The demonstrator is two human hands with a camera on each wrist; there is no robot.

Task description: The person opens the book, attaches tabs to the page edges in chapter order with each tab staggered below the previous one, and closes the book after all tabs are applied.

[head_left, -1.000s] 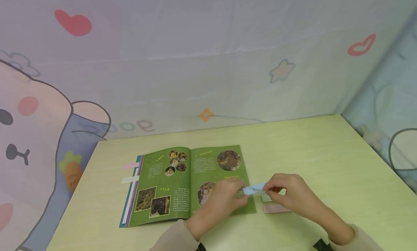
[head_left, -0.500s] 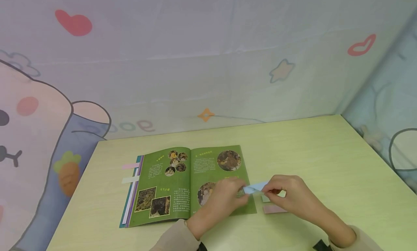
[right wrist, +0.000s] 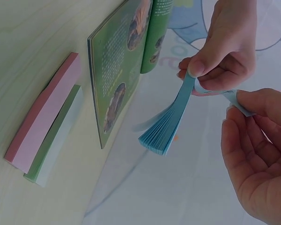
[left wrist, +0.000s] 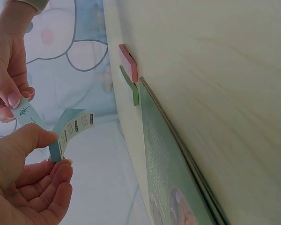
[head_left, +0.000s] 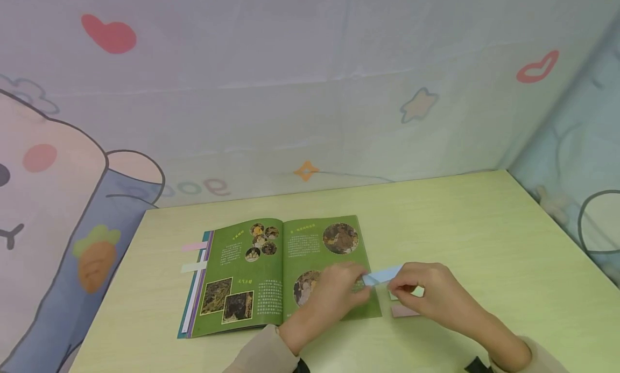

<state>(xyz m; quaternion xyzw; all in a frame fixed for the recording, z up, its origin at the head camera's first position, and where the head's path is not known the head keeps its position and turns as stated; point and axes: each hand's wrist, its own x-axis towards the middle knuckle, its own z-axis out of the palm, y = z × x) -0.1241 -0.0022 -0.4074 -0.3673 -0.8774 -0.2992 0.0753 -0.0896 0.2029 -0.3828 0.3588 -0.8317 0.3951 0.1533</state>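
Observation:
Above the right edge of an open magazine [head_left: 268,261], my left hand [head_left: 334,289] pinches one end of a blue sticky-note pad [head_left: 386,275] between thumb and fingers. The right wrist view shows the pad's [right wrist: 166,129] loose end fanned into many sheets. My right hand [head_left: 438,293] pinches the end of one blue sticky note [right wrist: 240,104] between thumb and forefinger. That note bends back toward the left thumb, with dark writing visible in the left wrist view. Whether its other end still sticks to the pad is hidden by the left fingers.
A pink sticky-note pad [right wrist: 47,112] and a green one [right wrist: 56,138] lie side by side on the table [head_left: 450,217], right of the magazine. A pink tab [head_left: 195,246] and a pale green tab [head_left: 194,267] stick out of the magazine's left edge.
My right hand has shifted slightly down with the note's end, bending it further from the pad. My left hand stays almost still, and the magazine has not moved.

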